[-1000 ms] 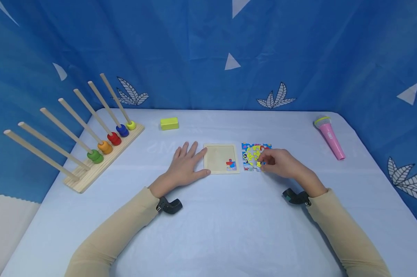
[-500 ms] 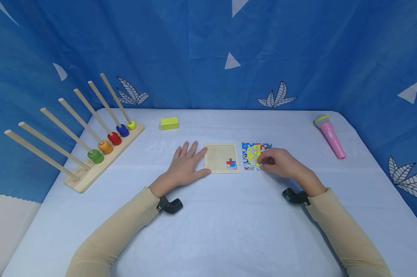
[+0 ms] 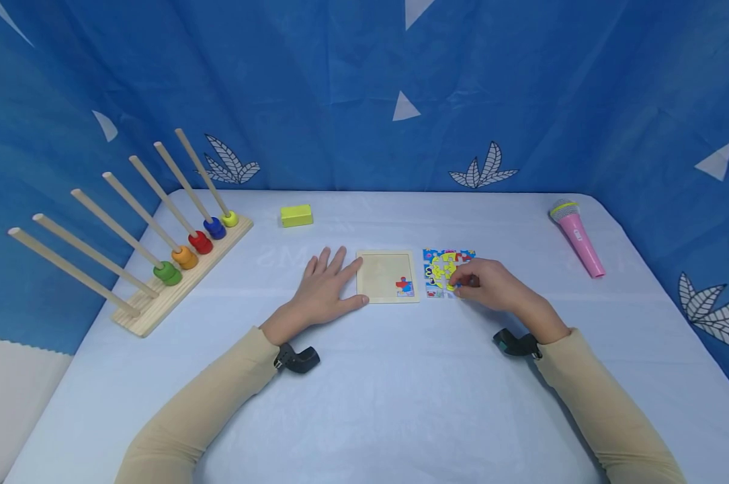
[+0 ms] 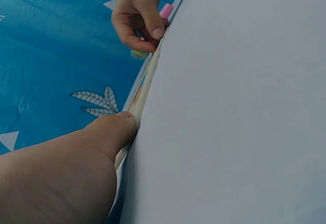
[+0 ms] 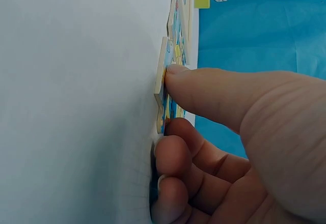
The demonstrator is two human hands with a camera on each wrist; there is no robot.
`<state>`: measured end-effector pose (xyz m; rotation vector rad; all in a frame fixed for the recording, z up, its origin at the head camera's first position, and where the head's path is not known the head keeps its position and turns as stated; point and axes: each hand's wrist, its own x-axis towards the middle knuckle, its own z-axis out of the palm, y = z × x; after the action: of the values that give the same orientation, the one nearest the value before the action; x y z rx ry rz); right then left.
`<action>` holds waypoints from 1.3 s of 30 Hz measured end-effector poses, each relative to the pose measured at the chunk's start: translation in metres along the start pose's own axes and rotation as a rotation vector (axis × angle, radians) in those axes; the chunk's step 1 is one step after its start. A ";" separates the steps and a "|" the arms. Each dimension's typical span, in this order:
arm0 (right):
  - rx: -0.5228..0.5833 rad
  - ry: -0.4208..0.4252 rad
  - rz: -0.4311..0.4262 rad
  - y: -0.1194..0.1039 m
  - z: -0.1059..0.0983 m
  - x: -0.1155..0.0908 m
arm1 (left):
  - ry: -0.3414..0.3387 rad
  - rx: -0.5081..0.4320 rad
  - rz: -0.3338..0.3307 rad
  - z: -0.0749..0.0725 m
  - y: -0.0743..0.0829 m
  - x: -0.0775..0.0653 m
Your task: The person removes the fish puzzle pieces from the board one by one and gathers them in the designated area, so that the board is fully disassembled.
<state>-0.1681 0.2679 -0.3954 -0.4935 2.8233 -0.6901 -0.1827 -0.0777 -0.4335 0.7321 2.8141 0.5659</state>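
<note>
My left hand (image 3: 322, 289) lies flat with spread fingers, its thumb and index finger at the left edge of a square wooden puzzle tray (image 3: 376, 277). Joined red and blue pieces (image 3: 404, 288) sit in the tray's lower right corner. To the right of the tray is a colourful jigsaw puzzle (image 3: 439, 269) with a yellow figure, its right part hidden by my right hand (image 3: 488, 284). In the right wrist view, thumb and curled index finger pinch a thin wooden puzzle piece (image 5: 162, 66) at the puzzle's near edge. The remaining fingers curl against the table.
A wooden peg stand (image 3: 189, 279) with coloured rings on several tall pegs stands at the left. A yellow block (image 3: 296, 216) lies at the back, and a pink toy microphone (image 3: 577, 238) at the back right. Blue patterned cloth (image 3: 364, 101) hangs behind the white table (image 3: 388, 403).
My right hand's fingertips have shifted very slightly left over the puzzle. The left hand and the pieces in the tray stay as they were.
</note>
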 end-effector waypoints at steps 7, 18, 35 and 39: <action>0.005 -0.005 0.010 0.000 0.001 0.001 | 0.001 0.002 0.002 0.000 0.000 0.000; 0.006 0.000 -0.015 0.002 -0.003 0.000 | 0.006 0.002 0.005 0.002 -0.001 0.000; 0.023 -0.010 -0.031 -0.038 -0.003 0.024 | 0.009 0.001 0.010 0.001 -0.004 -0.001; 0.026 -0.069 -0.063 -0.052 0.003 0.034 | 0.015 0.001 0.018 0.002 -0.003 -0.001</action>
<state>-0.1851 0.2109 -0.3765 -0.5926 2.7417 -0.7075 -0.1827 -0.0801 -0.4368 0.7573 2.8244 0.5758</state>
